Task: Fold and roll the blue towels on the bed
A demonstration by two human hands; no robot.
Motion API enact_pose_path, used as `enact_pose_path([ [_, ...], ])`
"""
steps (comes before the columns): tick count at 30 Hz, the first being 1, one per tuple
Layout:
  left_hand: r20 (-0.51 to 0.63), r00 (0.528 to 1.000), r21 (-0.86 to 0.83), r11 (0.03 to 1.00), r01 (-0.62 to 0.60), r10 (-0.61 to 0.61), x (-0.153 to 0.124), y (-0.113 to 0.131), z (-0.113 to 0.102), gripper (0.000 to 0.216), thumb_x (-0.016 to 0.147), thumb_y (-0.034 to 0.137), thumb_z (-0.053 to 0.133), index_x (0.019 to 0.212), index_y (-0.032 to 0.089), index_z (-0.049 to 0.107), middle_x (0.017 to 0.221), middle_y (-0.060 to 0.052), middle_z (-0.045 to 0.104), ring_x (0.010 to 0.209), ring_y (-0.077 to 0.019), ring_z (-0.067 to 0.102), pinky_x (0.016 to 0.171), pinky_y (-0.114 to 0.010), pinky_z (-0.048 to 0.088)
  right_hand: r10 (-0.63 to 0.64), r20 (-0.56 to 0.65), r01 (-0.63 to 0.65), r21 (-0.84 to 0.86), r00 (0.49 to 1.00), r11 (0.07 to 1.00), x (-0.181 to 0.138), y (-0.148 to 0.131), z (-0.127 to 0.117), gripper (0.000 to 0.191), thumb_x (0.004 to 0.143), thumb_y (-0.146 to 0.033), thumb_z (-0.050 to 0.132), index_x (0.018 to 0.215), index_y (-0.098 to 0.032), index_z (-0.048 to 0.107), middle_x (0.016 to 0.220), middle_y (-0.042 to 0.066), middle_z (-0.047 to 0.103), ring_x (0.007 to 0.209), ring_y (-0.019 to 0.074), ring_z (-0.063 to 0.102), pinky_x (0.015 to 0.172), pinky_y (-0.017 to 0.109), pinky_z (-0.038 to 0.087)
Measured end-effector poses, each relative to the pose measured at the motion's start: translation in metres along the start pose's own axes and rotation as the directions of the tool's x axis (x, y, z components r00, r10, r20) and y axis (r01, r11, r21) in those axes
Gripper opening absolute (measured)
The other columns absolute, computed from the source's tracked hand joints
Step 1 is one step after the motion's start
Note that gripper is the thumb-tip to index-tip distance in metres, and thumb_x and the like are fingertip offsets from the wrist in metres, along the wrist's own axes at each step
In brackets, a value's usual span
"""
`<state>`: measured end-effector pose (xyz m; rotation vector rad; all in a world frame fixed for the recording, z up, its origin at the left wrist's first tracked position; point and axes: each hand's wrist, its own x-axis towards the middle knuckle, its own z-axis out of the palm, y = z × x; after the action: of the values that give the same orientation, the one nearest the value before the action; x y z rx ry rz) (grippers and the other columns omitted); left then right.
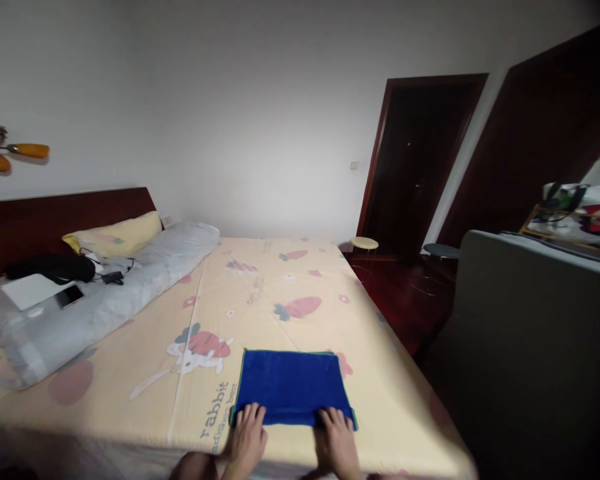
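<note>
A blue towel [293, 380] with green edging lies flat on the bed, its near edge looking slightly turned up into a narrow fold. At its near left corner, my left hand [250, 430] has its fingers curled over that edge. My right hand [337, 433] grips the same edge close to the near right corner. Both thumbs are mostly hidden below the fingers.
The bed's patterned sheet [260, 320] spreads around the towel. A grey quilt [145, 287] with a phone [70, 296] and cables lies at left, beside a yellow pillow [115, 235]. A stool [364, 243] and a dark grey panel [535, 353] stand at right.
</note>
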<state>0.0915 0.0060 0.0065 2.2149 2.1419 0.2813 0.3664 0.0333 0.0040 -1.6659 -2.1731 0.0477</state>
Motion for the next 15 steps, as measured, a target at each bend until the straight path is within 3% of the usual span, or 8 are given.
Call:
enact_pose_path([
  [3, -0.066, 0.997, 0.029, 0.999, -0.038, 0.039, -0.013, -0.049, -0.017, 0.052, 0.080, 0.012, 0.044, 0.127, 0.031, 0.057, 0.132, -0.002, 0.062, 0.123, -0.0223, 0.052, 0.106, -0.041, 0.035, -0.015, -0.019, 0.014, -0.039, 1.000, 0.999, -0.010, 0.053, -0.007, 0.046, 0.078, -0.013, 0.049, 0.119, -0.029, 0.060, 0.119, 0.005, 0.065, 0.106, 0.0243, 0.057, 0.089, 0.039, 0.037],
  [5, -0.084, 0.993, 0.051, 0.996, -0.074, 0.078, -0.016, -0.064, -0.025, 0.054, 0.078, 0.008, 0.044, 0.124, 0.031, 0.059, 0.129, -0.001, 0.064, 0.122, -0.0212, 0.052, 0.106, -0.040, 0.034, -0.039, -0.034, 0.037, -0.064, 0.999, 0.997, -0.012, 0.068, -0.012, 0.044, 0.078, -0.014, 0.049, 0.118, -0.031, 0.060, 0.119, 0.004, 0.065, 0.105, 0.0240, 0.058, 0.089, 0.039, 0.037],
  [10, -0.057, 0.997, 0.064, 0.996, -0.054, 0.058, -0.005, -0.055, -0.036, 0.050, 0.078, 0.005, 0.045, 0.117, 0.031, 0.061, 0.126, 0.000, 0.064, 0.122, -0.0205, 0.051, 0.107, -0.040, 0.032, -0.025, -0.084, 0.017, -0.099, 0.996, 0.995, -0.002, 0.053, -0.020, 0.038, 0.077, -0.010, 0.048, 0.107, -0.028, 0.061, 0.110, 0.004, 0.067, 0.100, 0.0242, 0.057, 0.090, 0.041, 0.035],
  [15, -0.014, 0.996, -0.024, 0.996, -0.084, 0.084, -0.001, -0.053, -0.058, 0.040, 0.078, 0.002, 0.040, 0.098, 0.027, 0.063, 0.104, 0.000, 0.068, 0.106, -0.0179, 0.057, 0.100, -0.037, 0.036, -0.041, -0.068, 0.035, -0.088, 0.997, 0.996, 0.008, 0.051, -0.037, 0.035, 0.074, -0.004, 0.043, 0.094, -0.025, 0.060, 0.100, 0.003, 0.069, 0.097, 0.0231, 0.056, 0.091, 0.041, 0.031],
])
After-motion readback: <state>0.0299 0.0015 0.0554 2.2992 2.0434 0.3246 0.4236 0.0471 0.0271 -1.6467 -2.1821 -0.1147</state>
